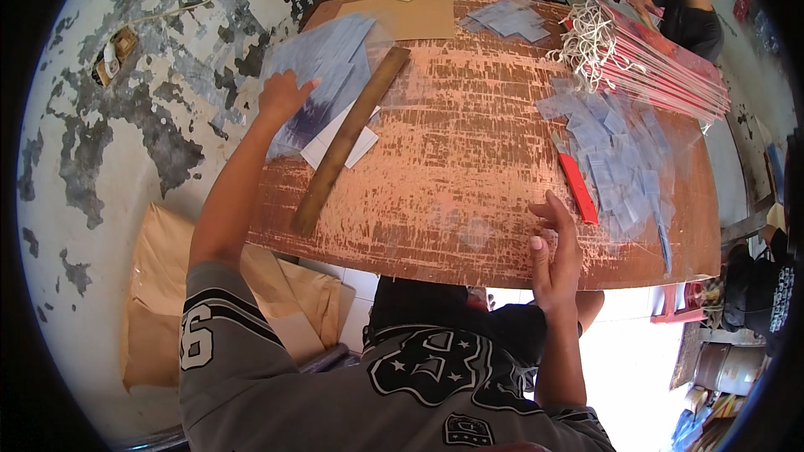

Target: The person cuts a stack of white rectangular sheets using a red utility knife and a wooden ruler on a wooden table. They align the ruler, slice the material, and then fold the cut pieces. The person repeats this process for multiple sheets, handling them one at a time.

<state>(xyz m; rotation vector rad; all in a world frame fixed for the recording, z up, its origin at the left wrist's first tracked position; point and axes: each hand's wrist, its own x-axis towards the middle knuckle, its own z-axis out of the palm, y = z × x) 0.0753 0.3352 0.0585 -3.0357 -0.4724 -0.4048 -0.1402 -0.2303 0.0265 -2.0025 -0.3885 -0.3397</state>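
Here, the right hand [554, 264], empty with fingers parted, hangs by the near edge of the surface [452, 159] — the red cutter [578, 188] just beyond, its long axis slanting toward the far edge; the left hand [285, 99] rests unclenched on plastic sheets [331, 46] along the left edge

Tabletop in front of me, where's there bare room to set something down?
The table is barest between the wooden strip and the red cutter. It's crowded left, with translucent sheets under your left hand, and right, with smaller translucent pieces and white cords.
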